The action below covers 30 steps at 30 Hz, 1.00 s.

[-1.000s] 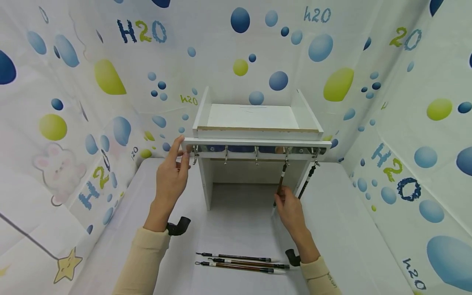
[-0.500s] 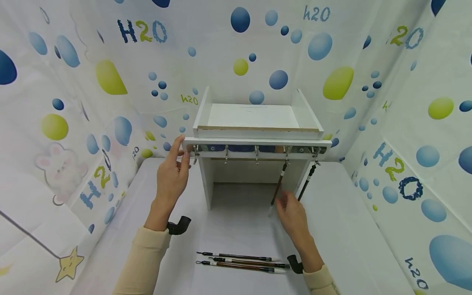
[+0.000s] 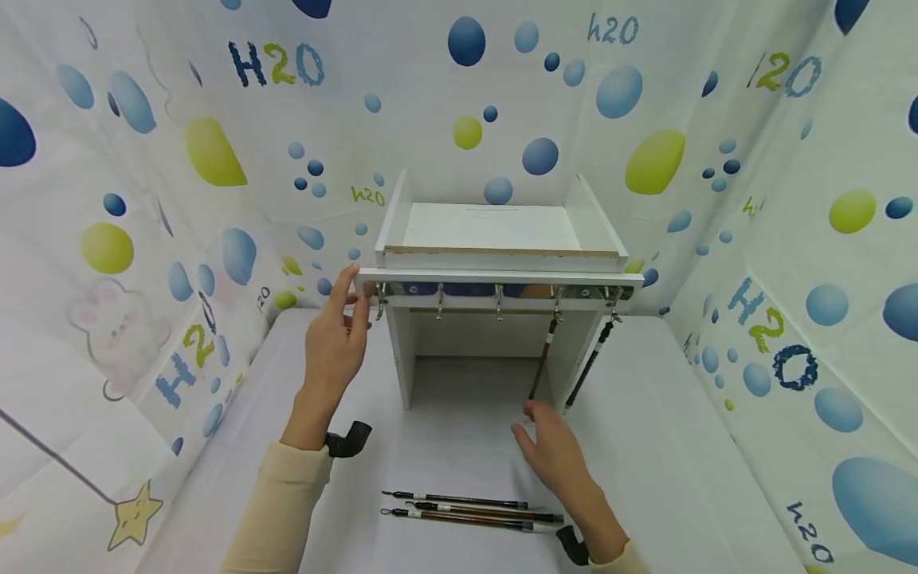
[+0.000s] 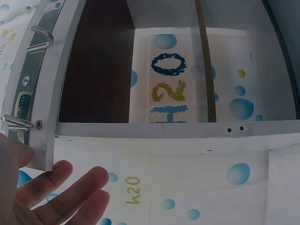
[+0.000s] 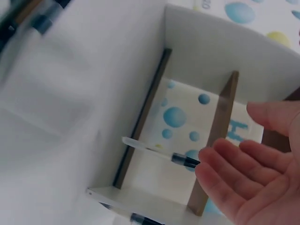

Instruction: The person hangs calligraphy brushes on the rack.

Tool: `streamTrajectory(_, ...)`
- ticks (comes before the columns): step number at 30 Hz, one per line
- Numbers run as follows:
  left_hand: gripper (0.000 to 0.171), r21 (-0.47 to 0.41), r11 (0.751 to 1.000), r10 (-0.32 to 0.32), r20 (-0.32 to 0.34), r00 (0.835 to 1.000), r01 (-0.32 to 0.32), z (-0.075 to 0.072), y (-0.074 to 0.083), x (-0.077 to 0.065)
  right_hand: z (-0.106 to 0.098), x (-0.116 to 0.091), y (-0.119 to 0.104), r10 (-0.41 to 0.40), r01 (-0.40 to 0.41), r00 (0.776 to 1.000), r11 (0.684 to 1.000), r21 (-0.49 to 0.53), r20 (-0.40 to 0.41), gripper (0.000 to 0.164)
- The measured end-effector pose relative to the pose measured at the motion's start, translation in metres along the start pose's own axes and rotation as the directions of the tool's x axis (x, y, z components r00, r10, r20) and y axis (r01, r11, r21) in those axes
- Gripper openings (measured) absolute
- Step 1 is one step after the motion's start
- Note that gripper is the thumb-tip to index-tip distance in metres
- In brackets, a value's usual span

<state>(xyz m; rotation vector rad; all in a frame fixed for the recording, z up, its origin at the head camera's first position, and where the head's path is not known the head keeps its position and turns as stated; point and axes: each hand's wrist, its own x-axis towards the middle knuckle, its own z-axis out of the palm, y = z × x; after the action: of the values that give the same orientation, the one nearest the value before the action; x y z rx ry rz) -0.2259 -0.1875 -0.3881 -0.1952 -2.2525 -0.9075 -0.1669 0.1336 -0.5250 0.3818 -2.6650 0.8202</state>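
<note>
My left hand (image 3: 333, 351) holds the left end of a white rail (image 3: 466, 277) with metal hooks, fixed across the front of a white shelf unit (image 3: 402, 363). In the left wrist view the thumb (image 4: 16, 152) presses the rail's end, other fingers loosely extended beyond it. From the two rightmost hooks hang calligraphy brushes: a brown one (image 3: 543, 359) and a dark one (image 3: 590, 365). Just under the brown brush, my right hand (image 3: 559, 454) has its fingers relaxed and nothing gripped; in the right wrist view the brush's pale tip (image 5: 138, 145) shows beside the fingertips.
Three more brushes (image 3: 466, 520) lie side by side on the white tabletop (image 3: 445, 446) in front of the unit. An open-topped tray section (image 3: 495, 227) forms the unit's upper part. Bubble-printed cloth (image 3: 402, 135) hangs behind and at both sides.
My right hand has let go of the brown brush and moved down below its tip; the brush now hangs freely. The left hand has stayed on the rail.
</note>
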Motion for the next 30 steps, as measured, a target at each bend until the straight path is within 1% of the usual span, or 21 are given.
streamTrajectory(3,0.049,0.000,1.000,-0.003,0.002,1.000,0.003,0.000,0.000,0.000,0.005,-0.007,-0.003,-0.015,0.016,0.996,1.000,-0.016,0.085,0.041)
streamTrajectory(6,0.049,0.001,1.000,-0.003,0.002,1.000,0.003,0.000,0.000,-0.001,0.010,-0.014,-0.006,-0.033,0.038,0.982,0.999,-0.025,0.184,0.041)
streamTrajectory(8,0.048,0.001,1.000,-0.001,0.001,1.000,0.001,0.000,0.000,-0.001,0.013,-0.018,-0.008,-0.049,0.054,0.967,0.998,-0.013,0.248,0.040)
streamTrajectory(11,0.048,0.003,1.000,0.004,-0.001,1.000,-0.004,0.000,0.000,-0.001,0.017,-0.024,-0.009,-0.072,0.072,0.937,0.997,0.012,0.341,0.040)
streamTrajectory(14,0.048,-0.005,1.000,-0.001,0.003,1.000,0.001,-0.001,0.000,0.000,0.020,-0.030,-0.011,-0.088,0.086,0.911,0.996,0.024,0.402,0.041)
streamTrajectory(16,0.049,-0.013,1.000,-0.009,0.007,1.000,0.009,-0.001,0.000,-0.001,0.022,-0.033,-0.012,-0.095,0.098,0.900,0.995,0.016,0.425,0.043)
streamTrajectory(19,0.049,-0.025,0.999,-0.019,0.011,1.000,0.019,-0.001,0.001,-0.001,0.026,-0.037,-0.013,-0.101,0.109,0.890,0.994,0.006,0.445,0.045)
streamTrajectory(22,0.048,-0.025,0.999,-0.022,0.010,1.000,0.022,0.000,0.001,-0.001,0.029,-0.040,-0.013,-0.099,0.117,0.878,0.993,-0.009,0.469,0.049)
streamTrajectory(26,0.048,-0.022,1.000,-0.019,0.009,1.000,0.020,0.000,0.001,0.000,0.034,-0.044,-0.013,-0.110,0.147,0.860,0.988,-0.036,0.498,0.054)
streamTrajectory(30,0.048,-0.023,1.000,-0.015,0.010,1.000,0.015,0.000,0.002,0.000,0.038,-0.048,-0.013,-0.126,0.169,0.852,0.985,-0.039,0.509,0.057)
